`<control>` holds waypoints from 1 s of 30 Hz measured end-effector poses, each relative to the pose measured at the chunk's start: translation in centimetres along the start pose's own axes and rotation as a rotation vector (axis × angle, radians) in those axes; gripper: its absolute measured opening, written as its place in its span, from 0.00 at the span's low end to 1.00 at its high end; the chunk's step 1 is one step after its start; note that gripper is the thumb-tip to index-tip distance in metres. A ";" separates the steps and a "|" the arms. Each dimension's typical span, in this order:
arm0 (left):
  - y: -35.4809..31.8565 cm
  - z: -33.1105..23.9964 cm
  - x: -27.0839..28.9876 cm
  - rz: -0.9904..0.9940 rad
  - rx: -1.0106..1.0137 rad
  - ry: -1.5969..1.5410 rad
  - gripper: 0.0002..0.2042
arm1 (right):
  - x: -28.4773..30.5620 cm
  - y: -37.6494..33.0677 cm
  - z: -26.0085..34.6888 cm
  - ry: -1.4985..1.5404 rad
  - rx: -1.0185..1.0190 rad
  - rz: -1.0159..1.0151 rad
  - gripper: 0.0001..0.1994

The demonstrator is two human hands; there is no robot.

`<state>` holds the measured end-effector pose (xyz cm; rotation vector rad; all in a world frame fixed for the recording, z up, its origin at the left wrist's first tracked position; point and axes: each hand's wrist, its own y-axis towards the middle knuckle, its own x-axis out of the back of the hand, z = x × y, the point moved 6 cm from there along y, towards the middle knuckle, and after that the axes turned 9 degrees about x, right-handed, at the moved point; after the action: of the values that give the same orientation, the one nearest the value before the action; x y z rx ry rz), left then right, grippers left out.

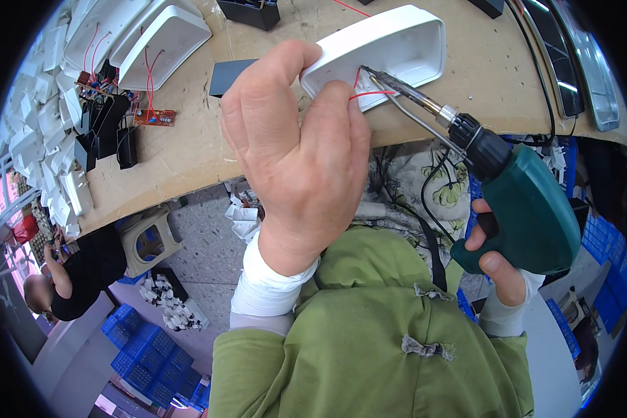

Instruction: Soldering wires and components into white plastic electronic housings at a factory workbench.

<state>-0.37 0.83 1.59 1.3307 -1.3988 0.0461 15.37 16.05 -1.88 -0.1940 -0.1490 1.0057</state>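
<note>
White plastic housing (383, 52), a shallow oblong shell, lies at the near edge of the wooden workbench (188, 139), its long axis running from near-left to far-right and its open side facing up. In the head view the left hand (292, 139) is the one on it: thumb hooked over the near-left end, fingers curled down against the rim, so the hand is clamped on the shell and also pins a thin red wire (370, 93) that loops out of the shell's near wall.

From the right comes the green soldering gun (519, 205), gripped by the right hand (498, 261) with fingers wrapped tight round the handle and one finger at the trigger. Its metal tip (380, 75) points left and far, and rests at the near wall of the shell just where the red wire leaves it, just beside the left fingertips. So the shell lies to the far left of the right hand, with the tool's barrel bridging the gap.

Further left on the bench sit more white shells (164, 38) with red wires, and small circuit boards (153, 117).
</note>
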 end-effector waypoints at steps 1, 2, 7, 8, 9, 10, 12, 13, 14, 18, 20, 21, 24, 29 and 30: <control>0.0 0.0 0.0 -0.005 -0.012 -0.003 0.05 | 0.1 0.0 0.1 -0.004 -0.007 -0.013 0.32; 0.0 -0.1 -0.1 -0.006 -0.016 -0.004 0.05 | 0.2 0.0 0.2 -0.002 -0.005 -0.016 0.32; 0.0 -0.2 0.1 0.020 0.020 0.016 0.06 | 1.0 0.2 0.5 -0.008 0.051 -0.002 0.31; 0.1 -0.2 0.1 0.020 0.017 0.015 0.06 | 1.1 0.1 0.4 -0.007 0.053 -0.005 0.31; 0.1 -0.2 0.1 0.019 0.020 0.012 0.05 | 1.3 0.0 0.4 0.002 0.060 -0.014 0.31; 0.1 -0.2 0.1 0.019 0.023 0.010 0.05 | 1.4 0.0 0.4 0.011 0.067 -0.023 0.31; 0.1 -0.3 0.1 0.025 0.017 0.023 0.05 | 1.5 -0.1 0.2 0.009 0.074 -0.017 0.31; 0.1 -0.4 0.1 0.032 0.014 0.034 0.05 | 1.6 -0.2 0.2 0.005 0.080 -0.011 0.31; 0.0 -0.3 0.0 0.031 0.012 0.036 0.05 | 1.6 -0.2 0.2 0.007 0.082 -0.010 0.31; -0.3 -0.1 -0.2 -0.010 0.033 -0.024 0.09 | 1.5 -0.3 0.2 0.003 0.059 0.010 0.31; -0.2 -0.1 -0.2 -0.004 0.033 -0.019 0.09 | 1.6 -0.3 0.3 0.004 0.067 0.000 0.31; -0.2 -0.1 -0.3 0.000 0.038 -0.018 0.09 | 1.6 -0.2 0.2 0.006 0.059 0.009 0.31; -0.2 -0.1 -0.4 0.001 0.040 -0.014 0.09 | 1.5 -0.2 0.1 0.007 0.066 -0.002 0.32; 0.2 0.0 -0.3 -0.007 0.040 0.012 0.08 | 1.5 -0.1 0.3 0.017 0.068 -0.031 0.32; 0.2 0.1 -0.3 -0.013 0.046 0.017 0.08 | 1.6 0.0 0.2 0.017 0.071 -0.015 0.32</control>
<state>-0.72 1.06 1.45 1.3745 -1.3816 0.0814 16.18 17.42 -1.63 -0.1362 -0.0994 0.9922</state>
